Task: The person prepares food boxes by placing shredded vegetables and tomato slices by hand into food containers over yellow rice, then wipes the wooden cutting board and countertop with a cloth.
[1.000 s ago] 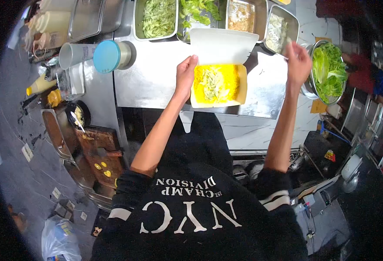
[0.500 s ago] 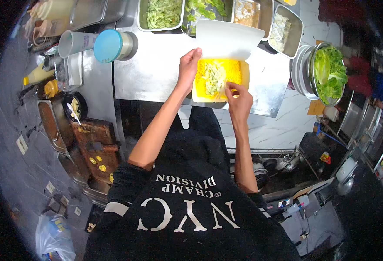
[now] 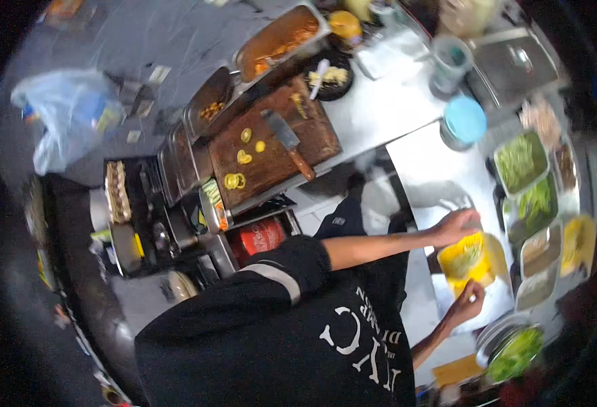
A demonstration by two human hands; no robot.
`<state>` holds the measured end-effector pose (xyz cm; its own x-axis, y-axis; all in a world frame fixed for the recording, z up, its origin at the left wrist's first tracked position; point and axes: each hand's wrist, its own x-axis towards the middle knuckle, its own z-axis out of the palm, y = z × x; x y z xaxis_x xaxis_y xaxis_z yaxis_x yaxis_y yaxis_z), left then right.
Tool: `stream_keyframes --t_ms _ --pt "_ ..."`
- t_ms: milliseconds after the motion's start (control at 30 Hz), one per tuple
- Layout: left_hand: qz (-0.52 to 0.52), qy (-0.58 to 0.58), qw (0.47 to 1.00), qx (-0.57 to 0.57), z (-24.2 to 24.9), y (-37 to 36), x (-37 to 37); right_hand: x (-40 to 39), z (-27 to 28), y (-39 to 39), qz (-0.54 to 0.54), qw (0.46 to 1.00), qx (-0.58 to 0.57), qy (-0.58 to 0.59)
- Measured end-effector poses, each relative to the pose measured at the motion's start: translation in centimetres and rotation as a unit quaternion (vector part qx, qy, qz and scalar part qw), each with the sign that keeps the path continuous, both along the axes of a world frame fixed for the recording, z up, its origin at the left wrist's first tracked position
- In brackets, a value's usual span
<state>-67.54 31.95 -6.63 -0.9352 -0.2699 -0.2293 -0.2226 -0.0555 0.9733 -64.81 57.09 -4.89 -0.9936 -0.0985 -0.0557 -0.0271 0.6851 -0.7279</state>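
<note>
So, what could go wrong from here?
The knife lies with its handle at the edge of the cutting board; a passing arm might knock it off. The open food box, between the left hand and right hand, sits near the counter's front edge; a bump could spill it.

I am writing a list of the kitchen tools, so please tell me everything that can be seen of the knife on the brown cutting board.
The broad knife has a grey metal blade and an orange-brown handle that looks wooden. It lies flat and slantwise on the brown, wooden-looking rectangular cutting board, the handle's end about at the board's near edge. Small yellow slices lie beside the blade, apart from it. Neither the left hand nor the right hand holds it.
</note>
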Motion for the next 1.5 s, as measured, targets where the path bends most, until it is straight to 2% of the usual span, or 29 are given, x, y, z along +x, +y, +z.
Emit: stream_keyframes --t_ms 67,133,167,200,267,333,400,433,467,500,533,600,700,800,833,933,967,1067,1100,1200,1267,1333,1367,1400,1433,1467,1500 --pt "-0.005 0.009 0.998 -0.055 1.6 -3.8 4.0 -0.5 8.5 -7.2 -0.007 0.991 0.065 -0.115" --pt "0.016 0.004 1.0 0.017 2.2 -8.0 9.5 0.7 8.8 -11.1 0.084 0.989 0.048 -0.108" --pt "0.083 -0.009 0.985 0.154 2.3 -10.1 12.8 1.6 7.3 -13.9 0.136 0.984 0.027 -0.111" --pt "0.139 0.044 0.974 0.176 1.6 -12.4 16.2 2.3 6.0 -16.6 0.187 0.975 0.008 -0.117" --pt "0.241 0.012 0.959 0.15 2.6 -18.1 24.6 6.7 7.7 -26.8 0.264 0.953 -0.039 -0.144" --pt "0.377 -0.032 0.924 -0.047 2.0 -23.9 33.5 11.1 8.5 -36.3 0.472 0.876 -0.005 -0.099" --pt "0.48 -0.036 0.871 -0.095 3.4 -29.6 42.9 17.4 9.0 -44.8 0.58 0.812 -0.015 -0.07" --pt "0.554 -0.01 0.812 -0.185 -0.1 -31.6 47.5 20.3 7.7 -48.2 0.637 0.767 -0.021 -0.067" --pt "0.611 -0.076 0.744 -0.261 -0.1 -33.4 50.6 23.2 6.2 -51.6 0.69 0.72 -0.028 -0.065" --pt "0.579 -0.147 0.716 -0.361 -0.4 -34.7 54.0 26.2 5.9 -55.0 0.714 0.694 0.032 -0.086" --pt "0.541 -0.242 0.72 -0.36 2.1 -35.3 55.3 28.8 5.5 -57.6 0.73 0.668 0.095 -0.109" --pt "0.539 -0.273 0.723 -0.335 2.2 -35.4 56.4 32.8 1.9 -61.0 0.77 0.632 0.084 -0.035" --pt "0.521 -0.297 0.74 -0.304 2.5 -36.0 56.2 36.4 0.7 -62.7 0.754 0.645 0.113 0.047" --pt "0.529 -0.259 0.771 -0.24 1.7 -36.9 56.7 37.3 1.7 -62.9 0.754 0.653 0.059 0.041" --pt "0.53 -0.263 0.765 -0.252 1.4 -36.9 56.8 37.5 1.9 -62.8 0.749 0.658 0.061 0.059" --pt "0.525 -0.234 0.785 -0.23 1.0 -37.2 57.2 37.4 1.5 -62.5 0.719 0.686 0.049 -0.1" --pt "0.514 -0.235 0.787 -0.248 1.0 -37.3 57.5 37.4 1.0 -62.4 0.709 0.689 0.003 -0.152" --pt "0.546 -0.151 0.806 -0.172 1.7 -37.9 58.0 37.7 -0.1 -63.1 0.642 0.725 -0.038 -0.247" --pt "0.549 -0.171 0.801 -0.165 2.7 -38.2 58.1 37.8 -0.3 -63.7 0.657 0.729 -0.024 -0.19" --pt "0.575 -0.106 0.799 -0.139 2.3 -38.9 58.6 37.3 1.7 -64.5 0.642 0.745 -0.08 -0.16" --pt "0.562 -0.142 0.796 -0.173 3.0 -38.8 59.3 36.9 0.4 -64.6 0.587 0.767 -0.12 -0.23" --pt "0.491 -0.124 0.757 -0.413 0.9 -39.8 60.6 35.3 2.1 -63.2 0.579 0.798 -0.085 -0.146" --pt "0.502 -0.156 0.805 -0.274 1.8 -39.8 60.5 35.3 -2.8 -61.3 0.514 0.794 -0.265 -0.185" --pt "0.504 -0.162 0.835 -0.151 4.0 -39.8 58.8 33.4 -0.3 -58.9 0.499 0.797 -0.29 -0.179" --pt "0.462 -0.277 0.81 -0.231 7.2 -39.4 57.0 31.4 2.6 -56.5 0.485 0.798 -0.316 -0.172" --pt "0.422 -0.219 0.834 -0.278 10.2 -38.4 54.2 28.7 4.2 -53.4 0.506 0.805 -0.255 -0.174" --pt "0.39 -0.18 0.839 -0.335 8.8 -38.2 54.2 26.8 4.5 -49.8 0.453 0.81 -0.318 -0.195"
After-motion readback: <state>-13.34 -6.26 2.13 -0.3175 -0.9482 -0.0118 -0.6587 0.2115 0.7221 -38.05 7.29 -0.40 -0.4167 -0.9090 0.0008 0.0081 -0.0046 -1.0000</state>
